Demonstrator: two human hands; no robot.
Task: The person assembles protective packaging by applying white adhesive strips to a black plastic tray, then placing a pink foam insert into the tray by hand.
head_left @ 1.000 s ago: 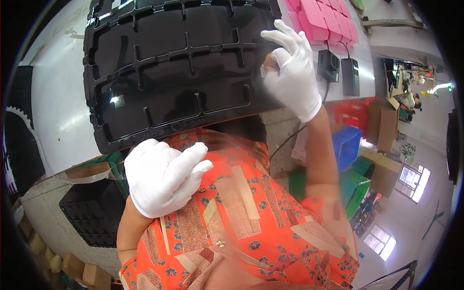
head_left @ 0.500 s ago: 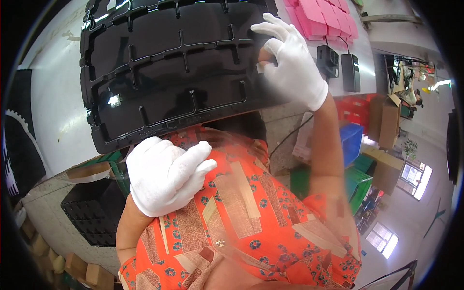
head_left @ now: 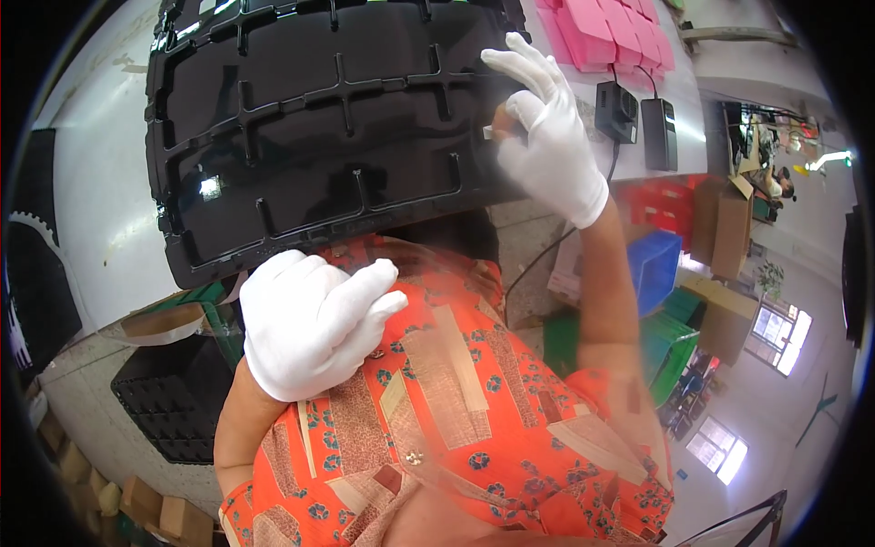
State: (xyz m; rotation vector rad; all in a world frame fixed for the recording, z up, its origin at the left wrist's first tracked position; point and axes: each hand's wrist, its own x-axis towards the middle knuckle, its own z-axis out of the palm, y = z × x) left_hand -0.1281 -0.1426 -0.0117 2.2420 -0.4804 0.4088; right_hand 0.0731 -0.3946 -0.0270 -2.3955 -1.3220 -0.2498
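A large glossy black plastic tray (head_left: pixel 301 173) with raised ribs and moulded compartments lies on the white table before me. Over its right end is my right hand (head_left: pixel 551 155), in a white glove with a bare fingertip showing. Its thumb and forefinger are pinched together at a small white piece (head_left: pixel 489 133); the other fingers stretch up and away. My left hand (head_left: pixel 305 324), also gloved in white, is held just in front of the tray's near edge, by my body. Its fingers are curled, two tips point right, and its palm side is hidden.
Pink stacked pieces (head_left: pixel 611 36) lie at the far right of the table, near a black boxy device (head_left: pixel 616 113) and a black adapter (head_left: pixel 658 134) with cables. Below are a black crate (head_left: pixel 173 401), a blue bin (head_left: pixel 656 272) and cardboard boxes (head_left: pixel 720 228).
My right hand has shifted slightly down and the blur on it has lessened; its pinch stays closed. The left hand has barely moved.
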